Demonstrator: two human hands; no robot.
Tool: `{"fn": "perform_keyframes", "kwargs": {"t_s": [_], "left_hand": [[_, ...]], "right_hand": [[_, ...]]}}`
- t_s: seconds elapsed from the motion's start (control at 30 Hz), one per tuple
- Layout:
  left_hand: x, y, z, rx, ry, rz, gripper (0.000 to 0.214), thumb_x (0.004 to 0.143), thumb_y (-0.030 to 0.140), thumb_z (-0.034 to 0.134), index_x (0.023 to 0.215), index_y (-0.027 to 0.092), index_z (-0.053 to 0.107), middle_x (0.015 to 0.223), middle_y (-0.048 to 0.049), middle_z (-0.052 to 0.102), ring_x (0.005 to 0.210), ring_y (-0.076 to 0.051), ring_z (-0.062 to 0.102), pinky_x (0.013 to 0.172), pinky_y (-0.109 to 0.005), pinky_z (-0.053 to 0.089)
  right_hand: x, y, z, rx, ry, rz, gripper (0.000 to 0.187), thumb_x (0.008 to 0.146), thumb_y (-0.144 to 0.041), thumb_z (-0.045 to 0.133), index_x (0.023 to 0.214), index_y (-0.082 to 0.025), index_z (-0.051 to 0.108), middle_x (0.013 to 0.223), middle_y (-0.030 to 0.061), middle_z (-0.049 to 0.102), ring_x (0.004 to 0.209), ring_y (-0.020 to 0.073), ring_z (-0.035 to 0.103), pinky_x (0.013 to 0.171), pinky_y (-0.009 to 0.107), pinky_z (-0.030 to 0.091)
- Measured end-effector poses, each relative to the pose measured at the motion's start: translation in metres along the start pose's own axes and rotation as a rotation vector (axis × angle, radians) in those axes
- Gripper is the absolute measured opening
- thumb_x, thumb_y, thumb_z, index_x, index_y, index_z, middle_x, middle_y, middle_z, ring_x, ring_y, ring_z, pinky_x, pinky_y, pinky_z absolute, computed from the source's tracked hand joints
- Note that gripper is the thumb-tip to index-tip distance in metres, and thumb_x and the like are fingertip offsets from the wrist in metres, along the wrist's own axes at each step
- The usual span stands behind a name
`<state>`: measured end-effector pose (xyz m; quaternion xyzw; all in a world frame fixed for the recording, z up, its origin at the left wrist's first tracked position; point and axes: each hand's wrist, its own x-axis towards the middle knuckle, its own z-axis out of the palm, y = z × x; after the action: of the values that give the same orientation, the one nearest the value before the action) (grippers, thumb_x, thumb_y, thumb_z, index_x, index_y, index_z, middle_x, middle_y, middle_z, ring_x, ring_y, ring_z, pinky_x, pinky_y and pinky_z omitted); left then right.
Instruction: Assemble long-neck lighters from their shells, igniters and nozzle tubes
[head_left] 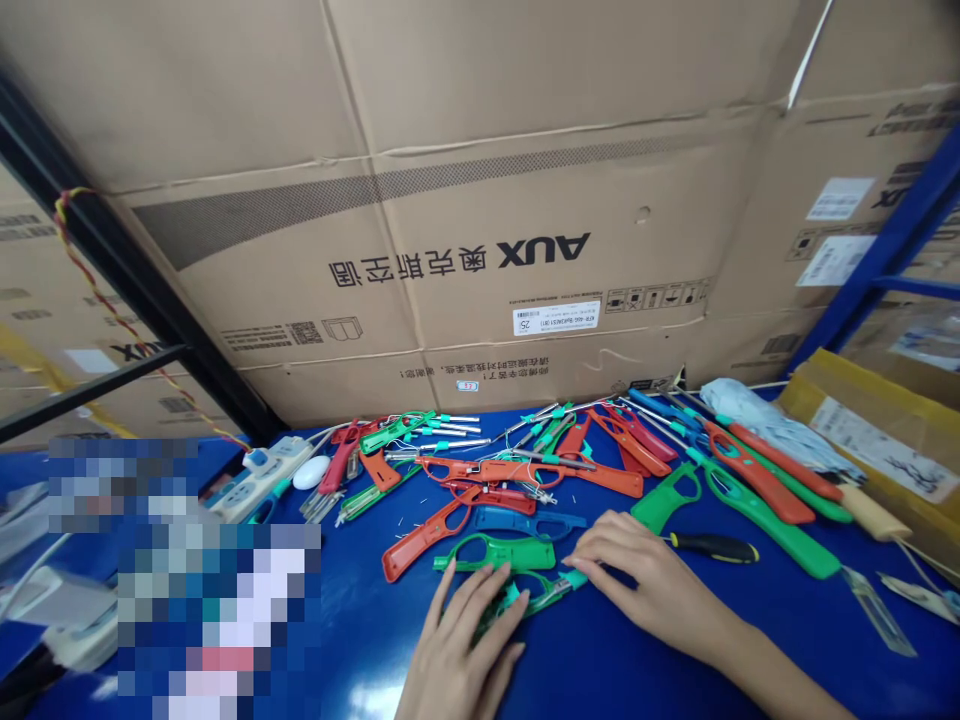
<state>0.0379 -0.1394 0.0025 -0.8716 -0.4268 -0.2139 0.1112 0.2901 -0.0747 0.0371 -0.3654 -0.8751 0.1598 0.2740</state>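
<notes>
My left hand point(461, 650) lies flat with fingers spread on a green lighter shell point(536, 590) on the blue table point(600, 660). My right hand point(649, 580) rests beside it, fingertips touching the shell's right end, fingers stretched out. Just above lie a second green shell point(499, 552), a blue shell point(525, 521) and a red shell point(420, 540). A black-handled screwdriver point(712, 547) lies right of my right hand.
A heap of red, green and blue lighter shells with metal tubes point(525, 455) spreads across the table's far side. Large cardboard boxes point(465, 230) wall off the back. A white power strip point(259, 475) sits at left, an open carton point(877, 450) at right.
</notes>
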Motion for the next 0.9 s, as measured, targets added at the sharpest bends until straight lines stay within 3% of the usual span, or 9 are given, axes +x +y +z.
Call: {"fn": "perform_keyframes", "kwargs": {"t_s": [0.17, 0.37, 0.5, 0.63, 0.77, 0.9], "left_hand": [[0.006, -0.006, -0.001, 0.05, -0.139, 0.168, 0.052, 0.086, 0.007, 0.049, 0.136, 0.021, 0.043, 0.137, -0.0015, 0.052, 0.126, -0.022, 0.049, 0.107, -0.049, 0.035], [0.003, -0.013, -0.007, -0.013, -0.188, 0.203, 0.052, 0.089, 0.009, 0.046, 0.139, 0.02, 0.039, 0.133, -0.0053, 0.055, 0.125, -0.021, 0.048, 0.104, -0.048, 0.039], [0.006, -0.011, -0.014, -0.074, -0.189, 0.169, 0.055, 0.088, 0.007, 0.046, 0.139, 0.026, 0.039, 0.132, -0.0052, 0.057, 0.125, -0.021, 0.048, 0.106, -0.051, 0.033], [0.007, -0.007, -0.016, -0.086, -0.129, 0.16, 0.06, 0.085, 0.002, 0.045, 0.138, 0.027, 0.041, 0.132, -0.003, 0.057, 0.124, -0.019, 0.05, 0.108, -0.049, 0.031], [0.001, -0.023, -0.019, -0.091, -0.099, -0.047, 0.053, 0.09, 0.011, 0.045, 0.14, 0.027, 0.037, 0.136, -0.0057, 0.054, 0.128, -0.02, 0.046, 0.106, -0.051, 0.034], [-0.01, -0.056, -0.026, -0.076, -0.035, -0.224, 0.051, 0.087, 0.005, 0.04, 0.132, 0.029, 0.046, 0.127, -0.0048, 0.062, 0.117, -0.02, 0.057, 0.105, -0.058, 0.031]], "right_hand": [[-0.016, 0.006, -0.006, -0.021, 0.074, 0.056, 0.022, 0.095, -0.03, 0.047, 0.087, -0.023, 0.066, 0.084, 0.0028, 0.069, 0.084, 0.0179, 0.061, 0.082, 0.033, 0.046], [-0.028, 0.017, -0.019, -0.063, 0.12, 0.088, 0.022, 0.095, -0.032, 0.046, 0.091, -0.023, 0.067, 0.087, 0.0051, 0.069, 0.087, 0.0208, 0.061, 0.084, 0.037, 0.045], [-0.017, 0.007, -0.017, -0.069, 0.065, 0.04, 0.019, 0.093, -0.03, 0.05, 0.089, -0.023, 0.067, 0.086, 0.0046, 0.069, 0.086, 0.0197, 0.06, 0.082, 0.035, 0.045], [0.011, -0.01, -0.003, -0.07, -0.048, -0.006, 0.011, 0.089, -0.029, 0.058, 0.088, -0.023, 0.068, 0.09, 0.0028, 0.069, 0.09, 0.0182, 0.058, 0.084, 0.034, 0.042], [0.04, -0.023, 0.012, -0.101, -0.225, 0.018, 0.008, 0.08, -0.025, 0.068, 0.088, -0.024, 0.069, 0.09, 0.0012, 0.069, 0.095, 0.0204, 0.059, 0.093, 0.038, 0.038], [0.055, -0.028, 0.022, -0.134, -0.327, 0.004, 0.012, 0.076, -0.024, 0.07, 0.087, -0.02, 0.07, 0.09, 0.0043, 0.07, 0.093, 0.022, 0.061, 0.092, 0.037, 0.04]]}}
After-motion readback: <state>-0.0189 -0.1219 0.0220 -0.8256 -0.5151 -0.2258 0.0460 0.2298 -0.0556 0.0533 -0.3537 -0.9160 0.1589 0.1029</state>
